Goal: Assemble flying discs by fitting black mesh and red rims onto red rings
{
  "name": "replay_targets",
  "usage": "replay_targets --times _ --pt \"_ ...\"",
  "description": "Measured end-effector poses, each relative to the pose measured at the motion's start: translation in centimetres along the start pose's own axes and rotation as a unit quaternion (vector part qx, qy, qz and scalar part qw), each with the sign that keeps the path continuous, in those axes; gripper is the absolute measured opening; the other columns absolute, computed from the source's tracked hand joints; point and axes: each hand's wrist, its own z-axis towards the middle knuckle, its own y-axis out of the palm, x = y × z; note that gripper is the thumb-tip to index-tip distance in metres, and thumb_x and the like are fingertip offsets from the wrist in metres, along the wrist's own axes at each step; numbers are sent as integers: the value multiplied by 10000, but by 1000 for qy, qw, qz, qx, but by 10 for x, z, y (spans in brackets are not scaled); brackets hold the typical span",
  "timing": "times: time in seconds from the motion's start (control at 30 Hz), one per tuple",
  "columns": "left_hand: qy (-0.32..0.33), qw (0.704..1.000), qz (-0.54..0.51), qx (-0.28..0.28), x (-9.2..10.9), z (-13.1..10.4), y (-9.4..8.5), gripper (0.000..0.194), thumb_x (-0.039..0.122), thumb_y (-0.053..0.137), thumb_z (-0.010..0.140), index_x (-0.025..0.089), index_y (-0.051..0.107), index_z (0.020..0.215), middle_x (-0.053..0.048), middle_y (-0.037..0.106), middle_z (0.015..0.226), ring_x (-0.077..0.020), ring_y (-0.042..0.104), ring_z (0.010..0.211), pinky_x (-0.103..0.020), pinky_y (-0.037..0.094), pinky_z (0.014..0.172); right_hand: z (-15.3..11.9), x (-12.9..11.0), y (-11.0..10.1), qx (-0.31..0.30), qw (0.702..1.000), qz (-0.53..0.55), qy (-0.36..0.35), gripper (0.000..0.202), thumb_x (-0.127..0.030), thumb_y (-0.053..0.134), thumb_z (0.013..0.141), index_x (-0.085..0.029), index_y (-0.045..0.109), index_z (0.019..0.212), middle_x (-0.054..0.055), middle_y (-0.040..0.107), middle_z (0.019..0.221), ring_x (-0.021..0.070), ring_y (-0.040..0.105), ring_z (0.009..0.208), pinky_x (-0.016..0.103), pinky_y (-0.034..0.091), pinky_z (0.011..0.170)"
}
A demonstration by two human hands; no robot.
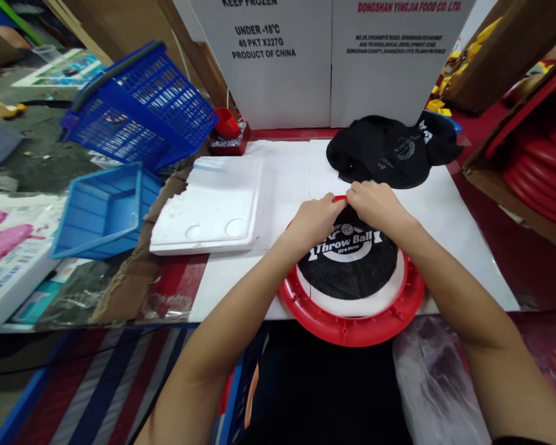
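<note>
Hands (315,219) (375,203) on red ring (356,332), blk mesh (352,274) w/in

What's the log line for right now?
left hand: at far edge of red ring; right hand: same edge; black mesh: inside ring, gap at near side

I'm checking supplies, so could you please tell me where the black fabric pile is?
In the head view, the black fabric pile lies right of centre on the white surface, just beyond the right hand.
</note>
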Motion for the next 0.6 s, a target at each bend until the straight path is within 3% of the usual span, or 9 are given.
replay_targets --times 0.1,0.2,0.33,0.43,0.5,0.6 --pt "15 999 31 -10 -5 4 -4 478 98 508 1002 242 668 1428 -139 671 1162 -257 705 853 -399 533 826 -4 -4 -6 -19 999 -31 -16 354 -63 401 1038 -101 720 1187 227 745 1206 326 684 1086 387 371 739" --pt "15 998 55 1 1 -5 -9 489 83 484 1011 237 664 1438 -156 655 1176 -283 695 918 -410 526 837 -5 1 -5 -27 1000 -3 1 307 -199 436 1096 -127 725 1171 202 749 1210 315 707 1036 375 372 723" --pt "61 994 86 39 38 -51 -8 444 62 576 949 141 652 1380 -223 609 1338 -387 616 1187 -482 529 929 -1 7 0 -18 998 39 37 301 -320 477 1117 -163 729 1166 173 743 1224 303 710 1038 366 405 765" --pt "106 993 24 -45 66 -87 -3 304 173 602 1007 163 692 1297 -203 632 1314 -385 627 1187 -487 561 919 -7 9 -8 -25 998 50 39 300 -301 468 1120 -155 711 1215 181 728 1250 304 698 1065 371 434 799" --pt "97 993 -10 -69 72 -102 0 268 158 535 1050 173 708 1254 -189 647 1307 -350 645 1181 -467 569 939 -26 5 -23 -29 998 51 15 282 -307 504 1109 -141 695 1232 198 718 1249 322 684 1086 385 455 810" --pt "72 991 -98 -55 66 -110 1 239 174 475 1101 178 707 1154 -136 705 1186 -283 683 1092 -422 572 945 -81 -21 -43 -43 993 94 -63 267 -409 616 1067 -174 706 1157 183 729 1193 337 674 1079 426 506 842"
